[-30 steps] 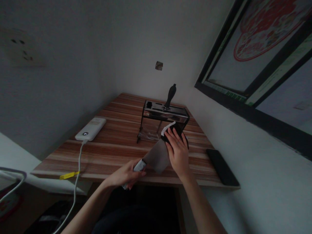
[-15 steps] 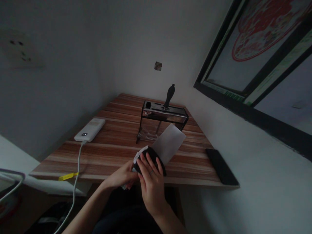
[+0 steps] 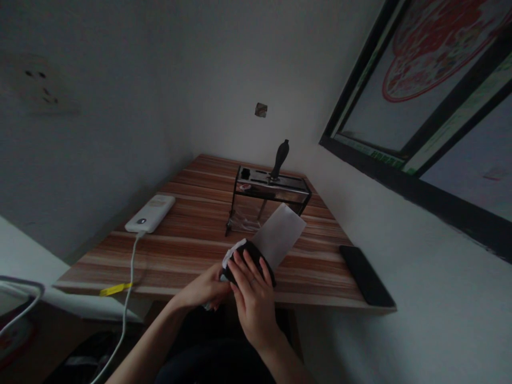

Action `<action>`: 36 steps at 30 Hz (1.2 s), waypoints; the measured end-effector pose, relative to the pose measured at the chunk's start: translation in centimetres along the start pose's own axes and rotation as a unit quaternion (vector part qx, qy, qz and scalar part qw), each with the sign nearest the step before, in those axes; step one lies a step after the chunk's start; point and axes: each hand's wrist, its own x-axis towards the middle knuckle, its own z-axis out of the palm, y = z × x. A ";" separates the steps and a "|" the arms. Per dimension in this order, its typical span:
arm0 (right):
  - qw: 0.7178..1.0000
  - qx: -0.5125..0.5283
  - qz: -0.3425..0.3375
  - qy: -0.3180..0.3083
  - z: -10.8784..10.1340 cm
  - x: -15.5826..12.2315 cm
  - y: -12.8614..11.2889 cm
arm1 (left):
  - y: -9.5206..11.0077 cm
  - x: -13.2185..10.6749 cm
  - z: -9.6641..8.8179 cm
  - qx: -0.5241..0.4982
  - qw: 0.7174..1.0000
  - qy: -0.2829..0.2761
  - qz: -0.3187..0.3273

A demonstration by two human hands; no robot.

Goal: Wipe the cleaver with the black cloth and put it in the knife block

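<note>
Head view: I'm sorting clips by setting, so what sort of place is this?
Probably a home room corner, perhaps by a kitchen: a wooden table against plain walls, a knife rack with one handle up, and a charging power bank.

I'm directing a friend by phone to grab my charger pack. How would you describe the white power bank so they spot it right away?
Start at the striped wooden table in the room's corner and look along its left edge, by the grey wall. The white rectangular power bank lies flat there, with a white cable running off the front edge. It is the only white slab; the flat black phone lies on the opposite side.
</note>
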 end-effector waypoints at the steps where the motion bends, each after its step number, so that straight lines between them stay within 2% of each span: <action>1: 1.000 -0.001 -0.004 -0.005 -0.1 0.0 0.1 | 0.0 0.0 0.0 0.000 1.000 0.002 -0.002; 7: 0.999 -0.024 -0.017 -0.031 -0.4 0.2 1.1 | -0.1 0.1 0.0 0.001 1.000 0.002 0.008; 17: 0.998 -0.055 -0.006 -0.007 -1.9 1.9 4.1 | 0.8 0.1 0.0 0.008 0.999 -0.037 -0.003; 31: 0.994 -0.075 0.039 0.071 -4.8 5.9 9.5 | 0.9 0.1 -0.1 0.014 0.999 -0.047 -0.014; 36: 0.991 -0.078 0.051 0.098 -5.2 6.6 10.5 | 0.6 0.2 -0.2 0.021 0.999 -0.046 -0.017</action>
